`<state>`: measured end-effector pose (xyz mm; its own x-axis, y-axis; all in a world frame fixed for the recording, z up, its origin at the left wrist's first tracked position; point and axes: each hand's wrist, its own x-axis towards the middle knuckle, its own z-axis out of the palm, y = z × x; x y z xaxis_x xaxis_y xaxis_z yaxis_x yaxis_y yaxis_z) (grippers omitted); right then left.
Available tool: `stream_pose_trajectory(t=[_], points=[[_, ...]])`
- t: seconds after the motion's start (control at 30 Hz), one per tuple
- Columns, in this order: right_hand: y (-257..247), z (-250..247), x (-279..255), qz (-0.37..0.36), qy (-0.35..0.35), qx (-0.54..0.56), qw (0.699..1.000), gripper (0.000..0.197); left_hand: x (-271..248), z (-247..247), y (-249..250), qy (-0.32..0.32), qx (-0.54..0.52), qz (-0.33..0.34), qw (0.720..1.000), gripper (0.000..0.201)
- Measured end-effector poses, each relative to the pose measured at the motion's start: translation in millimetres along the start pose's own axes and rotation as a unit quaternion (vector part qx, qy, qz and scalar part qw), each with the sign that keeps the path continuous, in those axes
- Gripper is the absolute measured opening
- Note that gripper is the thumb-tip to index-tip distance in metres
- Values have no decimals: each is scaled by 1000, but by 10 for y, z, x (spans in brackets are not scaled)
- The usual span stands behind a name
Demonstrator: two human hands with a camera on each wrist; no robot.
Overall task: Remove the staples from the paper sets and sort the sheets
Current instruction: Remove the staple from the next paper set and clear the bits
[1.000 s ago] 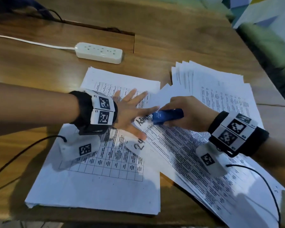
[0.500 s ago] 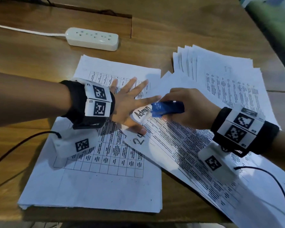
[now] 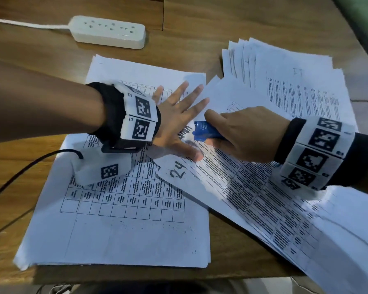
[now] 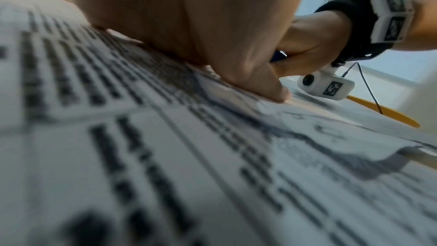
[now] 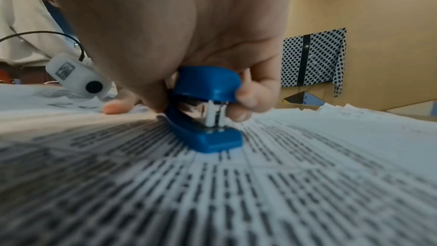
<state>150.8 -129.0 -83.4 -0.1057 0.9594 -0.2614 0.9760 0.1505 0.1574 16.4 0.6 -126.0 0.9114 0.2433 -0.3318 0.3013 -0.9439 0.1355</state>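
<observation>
Head view: sheets (image 3: 119, 230) on table (image 3: 200, 22)

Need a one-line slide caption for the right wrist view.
Right hand grips blue staple remover against printed paper set.

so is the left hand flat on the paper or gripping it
Flat: the left hand lies with fingers spread straight on the paper set, beside the blue staple remover.

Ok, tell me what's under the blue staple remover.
The blue staple remover, gripped by the right hand, sits on the top corner of a printed paper set. Any staple beneath it is hidden.
</observation>
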Motion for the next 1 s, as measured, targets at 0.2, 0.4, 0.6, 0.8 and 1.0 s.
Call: stream_pose_trajectory(t=[0.2,0.4,0.6,0.8,1.0], points=[[44,3,20,-9,-16,10,1000,36,-31,-46,-39,-17,17,27,999,132],[78,32,43,-36,5,9,999,34,20,-168,-82,-93,60,28,993,127],[30,23,53,-13,-24,71,997,33,19,-167,-66,-84,66,45,993,126],[43,36,47,-41,18,23,999,33,0,-193,-27,-85,85,42,992,127],[144,-29,112,-115,4,-17,993,31,-8,-234,17,-100,86,28,991,127]])
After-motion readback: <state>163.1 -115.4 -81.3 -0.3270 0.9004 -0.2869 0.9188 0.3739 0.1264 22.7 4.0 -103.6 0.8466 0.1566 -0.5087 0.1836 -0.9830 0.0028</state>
